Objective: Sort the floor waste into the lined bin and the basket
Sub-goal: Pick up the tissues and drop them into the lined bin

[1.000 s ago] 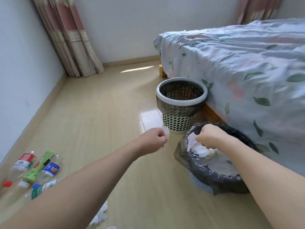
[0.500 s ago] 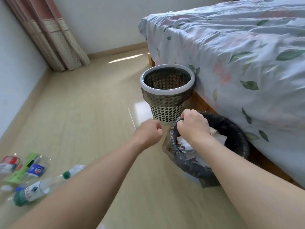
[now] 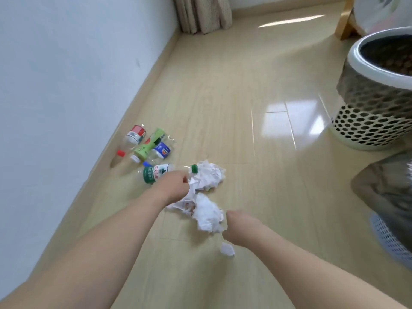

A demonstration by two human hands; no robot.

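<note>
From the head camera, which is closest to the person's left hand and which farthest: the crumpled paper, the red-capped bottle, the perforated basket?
From the left hand:
1. Crumpled paper, touching it on its right.
2. Red-capped bottle, up-left by the wall.
3. Perforated basket, far right by the bed.

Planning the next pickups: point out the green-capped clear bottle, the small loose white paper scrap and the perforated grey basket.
green-capped clear plastic bottle [image 3: 153, 174], head view, green label.
small loose white paper scrap [image 3: 227, 249], head view, middle.
perforated grey plastic basket [image 3: 367, 126], head view, holed side wall.
</note>
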